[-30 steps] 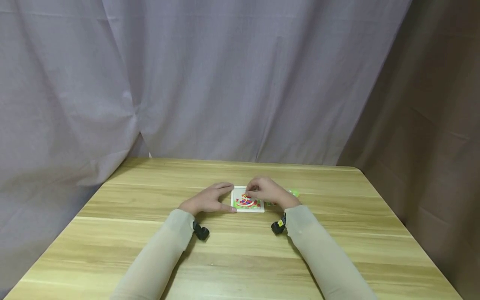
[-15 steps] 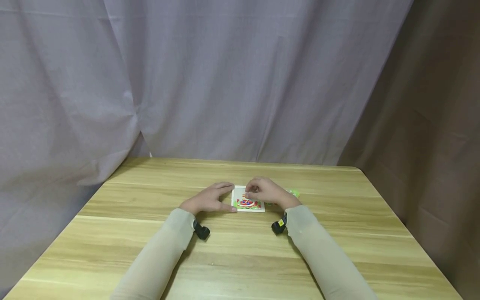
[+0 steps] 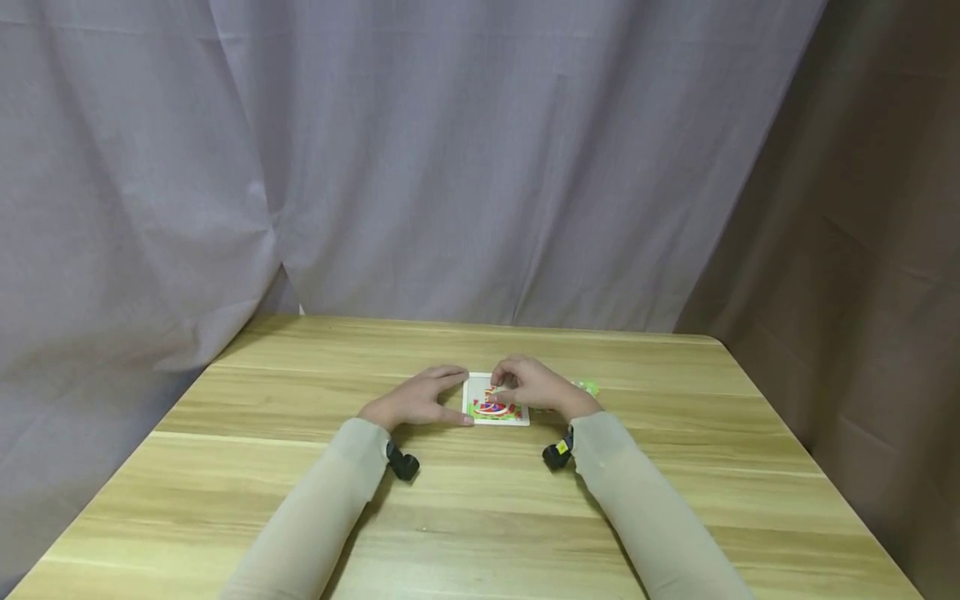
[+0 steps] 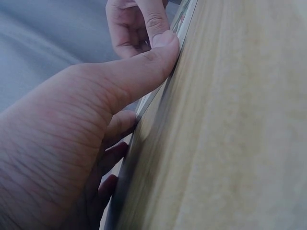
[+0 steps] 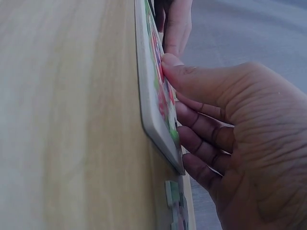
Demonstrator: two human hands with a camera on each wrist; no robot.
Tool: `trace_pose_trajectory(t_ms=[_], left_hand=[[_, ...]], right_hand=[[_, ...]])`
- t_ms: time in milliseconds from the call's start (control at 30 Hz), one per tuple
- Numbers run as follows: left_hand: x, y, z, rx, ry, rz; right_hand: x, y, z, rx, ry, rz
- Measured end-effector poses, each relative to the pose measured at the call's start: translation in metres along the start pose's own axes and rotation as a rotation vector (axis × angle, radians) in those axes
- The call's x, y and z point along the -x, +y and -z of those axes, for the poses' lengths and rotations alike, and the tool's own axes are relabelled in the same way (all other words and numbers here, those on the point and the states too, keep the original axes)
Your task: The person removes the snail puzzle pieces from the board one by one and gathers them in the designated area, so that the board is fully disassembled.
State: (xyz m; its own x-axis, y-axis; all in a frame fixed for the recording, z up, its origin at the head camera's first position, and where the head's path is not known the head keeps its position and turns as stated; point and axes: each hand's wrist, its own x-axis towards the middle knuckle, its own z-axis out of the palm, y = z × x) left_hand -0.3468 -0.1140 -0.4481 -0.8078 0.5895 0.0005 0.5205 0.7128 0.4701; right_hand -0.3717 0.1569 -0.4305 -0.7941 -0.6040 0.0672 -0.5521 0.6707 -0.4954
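A small white-framed puzzle board (image 3: 498,422), with a red, blue and green picture in its lower part, lies flat on the table. My left hand (image 3: 416,398) spans its left side with spread fingers; the thumb rests at the near corner and a fingertip at the far one. Over the picture is my right hand (image 3: 536,383), its thumb tip pressing on the coloured pieces (image 5: 158,72) in the right wrist view. A gap shows between that thumb and the bent forefinger. The other right fingers curve loosely by the board's edge. The hand covers the upper right of the board.
Loose green and coloured puzzle pieces (image 3: 590,387) lie right of the board, partly behind the right wrist. The wooden table (image 3: 480,517) reaches back to a grey curtain (image 3: 420,167). Each wrist wears a black camera.
The right thumb and forefinger, pinching a small puzzle piece a second ago, have come apart, and the thumb has moved down onto the picture. The left hand and board stay put.
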Motion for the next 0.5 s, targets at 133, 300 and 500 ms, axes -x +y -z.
trace_pose_trajectory(t_ms=[133, 300, 500], left_hand=[[0.0002, 0.0008, -0.0003, 0.007, 0.007, 0.000], [0.0015, 0.0020, -0.0015, 0.016, 0.002, -0.006], [0.0013, 0.0030, -0.0020, 0.015, 0.015, -0.013]], right_hand=[[0.0011, -0.0016, 0.0002, -0.047, 0.003, -0.011], [0.0040, -0.0011, -0.0017, -0.086, -0.009, -0.009], [0.0049, 0.0011, -0.0019, -0.080, 0.012, 0.033]])
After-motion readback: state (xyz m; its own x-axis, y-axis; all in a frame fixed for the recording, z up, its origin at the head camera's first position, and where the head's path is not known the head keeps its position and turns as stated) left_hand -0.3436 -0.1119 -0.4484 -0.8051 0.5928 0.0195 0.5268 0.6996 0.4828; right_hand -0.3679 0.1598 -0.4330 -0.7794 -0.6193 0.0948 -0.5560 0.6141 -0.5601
